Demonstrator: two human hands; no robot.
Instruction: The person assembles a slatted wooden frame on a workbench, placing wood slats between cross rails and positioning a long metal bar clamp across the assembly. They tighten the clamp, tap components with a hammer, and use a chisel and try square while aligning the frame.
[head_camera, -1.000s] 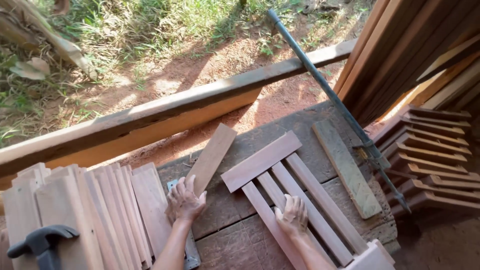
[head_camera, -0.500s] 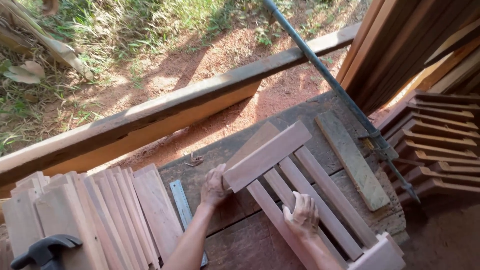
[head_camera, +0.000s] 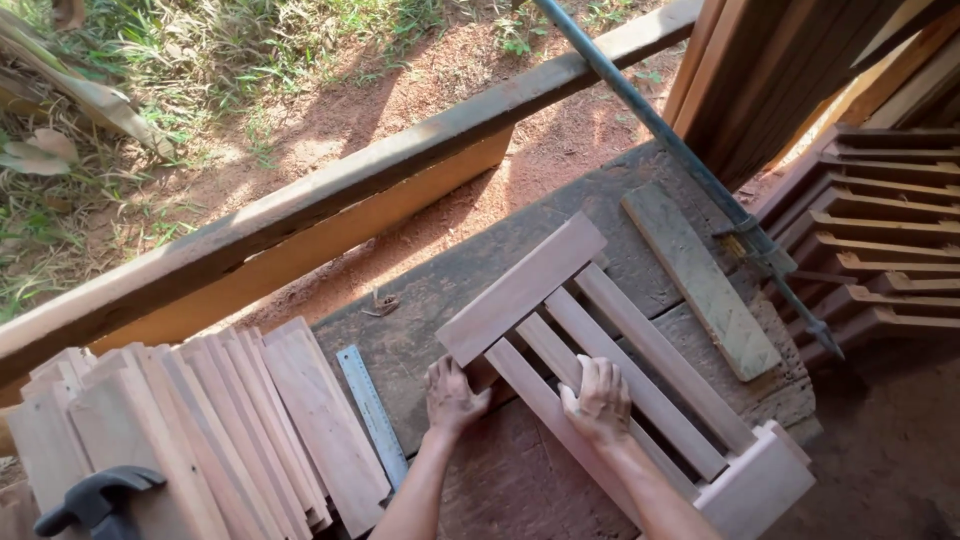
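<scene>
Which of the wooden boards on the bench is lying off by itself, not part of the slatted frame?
The greyish weathered board at the far right, beside the metal bar; the other boards are joined into the slatted frame under both hands.
</scene>
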